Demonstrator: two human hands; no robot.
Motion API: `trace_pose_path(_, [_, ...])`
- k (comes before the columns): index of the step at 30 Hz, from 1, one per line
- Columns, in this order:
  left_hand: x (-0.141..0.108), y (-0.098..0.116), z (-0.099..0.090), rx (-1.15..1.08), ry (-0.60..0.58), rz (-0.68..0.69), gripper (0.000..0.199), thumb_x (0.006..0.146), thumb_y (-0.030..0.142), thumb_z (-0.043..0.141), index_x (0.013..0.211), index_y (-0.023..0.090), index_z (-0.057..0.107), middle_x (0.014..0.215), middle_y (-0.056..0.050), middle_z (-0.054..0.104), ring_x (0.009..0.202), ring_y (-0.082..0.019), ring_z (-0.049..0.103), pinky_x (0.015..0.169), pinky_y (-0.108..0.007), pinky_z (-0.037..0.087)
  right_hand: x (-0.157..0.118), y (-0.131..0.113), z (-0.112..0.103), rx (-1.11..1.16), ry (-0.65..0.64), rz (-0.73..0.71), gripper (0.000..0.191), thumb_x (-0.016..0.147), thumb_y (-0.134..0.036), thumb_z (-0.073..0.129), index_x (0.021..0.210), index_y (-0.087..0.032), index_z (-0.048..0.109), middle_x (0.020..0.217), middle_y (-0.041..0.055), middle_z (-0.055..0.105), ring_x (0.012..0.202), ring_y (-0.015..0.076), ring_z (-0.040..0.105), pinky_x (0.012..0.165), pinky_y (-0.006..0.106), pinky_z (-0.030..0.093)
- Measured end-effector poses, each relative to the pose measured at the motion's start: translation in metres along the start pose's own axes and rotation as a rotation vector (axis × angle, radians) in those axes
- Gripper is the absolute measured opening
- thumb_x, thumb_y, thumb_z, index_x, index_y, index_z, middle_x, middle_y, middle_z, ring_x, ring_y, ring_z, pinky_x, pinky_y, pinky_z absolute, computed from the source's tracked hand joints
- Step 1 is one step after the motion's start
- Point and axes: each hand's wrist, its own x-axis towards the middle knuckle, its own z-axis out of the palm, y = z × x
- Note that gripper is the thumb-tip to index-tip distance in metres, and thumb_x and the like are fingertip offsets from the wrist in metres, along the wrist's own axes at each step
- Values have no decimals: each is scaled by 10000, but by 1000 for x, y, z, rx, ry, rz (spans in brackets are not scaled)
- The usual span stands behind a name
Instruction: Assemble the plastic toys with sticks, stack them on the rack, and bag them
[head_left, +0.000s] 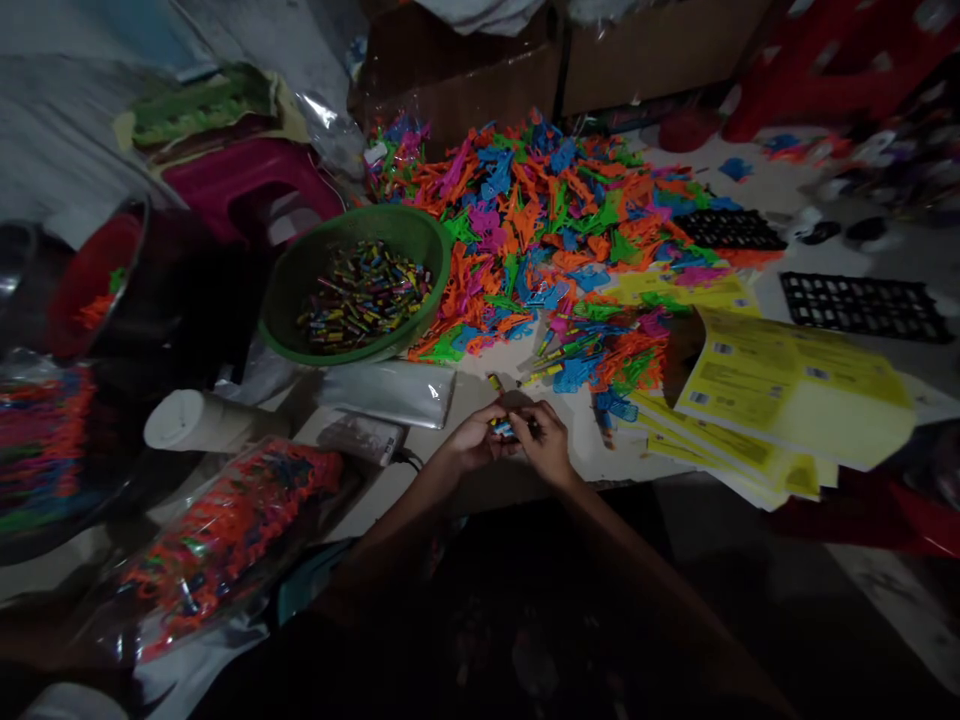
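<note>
My left hand (475, 438) and my right hand (547, 442) meet low over the near edge of the table. Cupped and closed, the left one holds a few small tubes (502, 427) with blue and yellow printed wrappers. The fingers of the right pinch at the same tubes; dim light blurs the exact grip. Just beyond the hands, a loose tube (493, 382) lies on the white tabletop. More yellow-wrapped tubes (546, 372) rest beside a small heap of bright plastic pieces (630, 362). A green basin (442, 285) full of similar tubes stands to the left.
A large pile of orange, blue, green and pink plastic pieces (517, 215) spreads across the back. Yellow printed sheets (795, 390) and black grids (866, 308) lie right. At left are a clear bag of plastic pieces (232, 540), a white roll (202, 422) and flat clear bags (390, 393).
</note>
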Motion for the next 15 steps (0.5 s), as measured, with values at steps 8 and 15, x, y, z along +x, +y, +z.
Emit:
trace_pose_path(8, [-2,-1,-6,-44,-220,-23,201,720,229,489,857,130,598,751,-70,637,691,-165,604,693,-307,486,7,6,9,94,132,241,296,768,-416,540,604,-171,510,515,-48,483,483,77,434,488,194,376])
trace_pose_path(15, [-1,-29,-7,-53,-144,95,146,734,176,557,875,150,586,757,-53,632,727,-147,610,721,-274,479,14,9,6,10,266,293,354,771,-444,529,551,-177,455,498,-50,470,475,72,405,495,196,357])
